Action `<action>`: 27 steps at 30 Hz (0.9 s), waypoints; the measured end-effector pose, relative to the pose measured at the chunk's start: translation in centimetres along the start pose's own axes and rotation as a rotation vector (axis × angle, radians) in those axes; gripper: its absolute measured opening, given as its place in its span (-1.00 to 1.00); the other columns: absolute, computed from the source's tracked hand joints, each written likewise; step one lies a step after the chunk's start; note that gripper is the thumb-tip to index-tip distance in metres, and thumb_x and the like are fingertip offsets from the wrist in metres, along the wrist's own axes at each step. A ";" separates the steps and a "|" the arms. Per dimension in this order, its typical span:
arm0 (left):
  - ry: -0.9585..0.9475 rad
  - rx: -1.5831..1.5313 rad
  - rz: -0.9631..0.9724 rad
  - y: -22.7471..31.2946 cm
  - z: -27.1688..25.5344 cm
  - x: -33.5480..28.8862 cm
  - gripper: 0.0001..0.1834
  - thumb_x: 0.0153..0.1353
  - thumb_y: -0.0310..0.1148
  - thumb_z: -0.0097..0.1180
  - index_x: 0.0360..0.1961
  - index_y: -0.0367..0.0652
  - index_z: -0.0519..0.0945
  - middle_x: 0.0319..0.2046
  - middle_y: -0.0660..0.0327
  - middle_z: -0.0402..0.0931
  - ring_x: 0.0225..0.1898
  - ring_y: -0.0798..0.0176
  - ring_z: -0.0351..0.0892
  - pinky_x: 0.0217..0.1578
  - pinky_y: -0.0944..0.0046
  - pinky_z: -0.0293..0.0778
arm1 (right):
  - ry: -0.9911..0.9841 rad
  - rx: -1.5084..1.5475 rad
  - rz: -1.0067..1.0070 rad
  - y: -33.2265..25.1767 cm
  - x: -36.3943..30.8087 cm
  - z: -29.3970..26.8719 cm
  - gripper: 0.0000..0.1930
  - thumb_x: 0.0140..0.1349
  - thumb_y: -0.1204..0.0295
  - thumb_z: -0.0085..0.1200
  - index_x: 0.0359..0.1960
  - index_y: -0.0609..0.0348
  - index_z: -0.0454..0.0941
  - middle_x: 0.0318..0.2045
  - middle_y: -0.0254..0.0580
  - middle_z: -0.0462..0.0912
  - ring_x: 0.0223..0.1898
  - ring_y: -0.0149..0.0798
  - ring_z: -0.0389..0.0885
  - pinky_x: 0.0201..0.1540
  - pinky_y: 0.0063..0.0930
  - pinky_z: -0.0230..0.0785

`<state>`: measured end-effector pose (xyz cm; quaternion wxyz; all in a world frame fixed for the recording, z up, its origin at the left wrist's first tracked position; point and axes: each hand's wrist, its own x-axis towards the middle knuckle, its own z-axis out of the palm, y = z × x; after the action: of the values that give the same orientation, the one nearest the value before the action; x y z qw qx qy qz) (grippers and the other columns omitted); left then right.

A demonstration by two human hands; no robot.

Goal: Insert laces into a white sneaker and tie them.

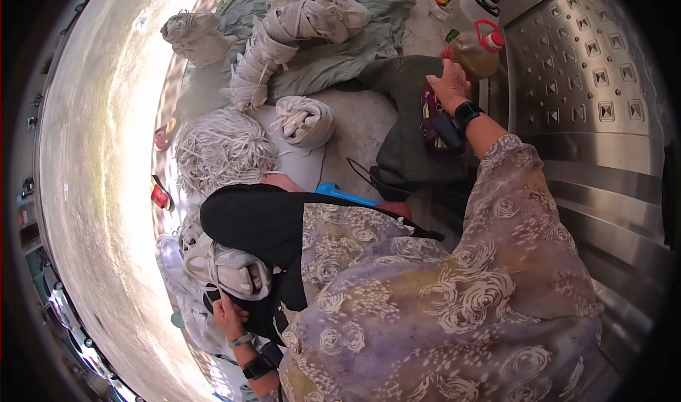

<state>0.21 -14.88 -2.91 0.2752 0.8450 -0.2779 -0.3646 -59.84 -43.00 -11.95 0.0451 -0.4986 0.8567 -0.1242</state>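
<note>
My left hand (pixel 230 317) is closed at the end of a pale fabric strip (pixel 212 263) that runs up over a wound bundle of white strips (pixel 245 274). This bundle lies against my black-clad leg at the lower left. Stretched out at the upper right, my right hand (pixel 451 88) has its thumb and fingers apart. It is over the top of a dark purple patterned bag (pixel 434 124), close to a small red thing (pixel 447 53) that I cannot make out. A dark grey cloth (pixel 401 111) lies beside the bag.
Ahead lie a loose heap of white strips (pixel 223 146), a rolled bundle (pixel 303 121) and a long wrapped coil (pixel 312 17) on green cloth (pixel 386 19). A red-capped jug (pixel 474 54) stands by the metal door (pixel 582 61). A blue object (pixel 346 193) lies near my leg.
</note>
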 end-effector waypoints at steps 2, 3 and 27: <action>-0.007 0.000 -0.016 -0.2 -0.6 -0.5 -0.62 0.20 -0.05 -0.01 -0.52 -0.15 0.32 -0.77 0.26 0.33 -0.83 0.41 0.34 -0.86 0.50 0.21 | -0.062 -0.007 0.192 1.8 -1.4 -0.8 -0.41 -0.07 0.10 0.17 -0.03 0.10 0.29 -0.01 -0.06 0.36 0.10 -0.02 0.26 0.05 -0.01 0.15; -0.023 -0.001 -0.028 -0.2 -0.7 -0.6 -0.63 0.19 -0.06 0.00 -0.52 -0.15 0.32 -0.77 0.27 0.33 -0.83 0.41 0.35 -0.86 0.50 0.21 | -0.100 0.018 0.255 3.2 -1.6 -0.2 -0.31 -0.11 0.03 0.19 0.02 0.10 0.24 0.03 -0.04 0.33 0.13 -0.01 0.23 0.07 -0.02 0.13; -0.017 -0.030 0.056 -1.6 -0.6 -1.6 -0.75 0.17 -0.19 0.07 -0.49 -0.10 0.38 -0.76 0.39 0.28 -0.79 0.55 0.23 -0.79 0.56 0.11 | -0.281 -0.058 0.296 2.8 -6.0 2.8 0.15 -0.39 0.00 0.34 0.22 0.24 -0.11 0.03 0.24 0.28 0.09 0.14 0.27 0.12 -0.19 0.17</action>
<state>0.20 -12.50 -2.89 0.2954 0.8295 -0.2983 -0.3683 -58.66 -36.99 -15.63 0.1677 -0.3808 0.9091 -0.0206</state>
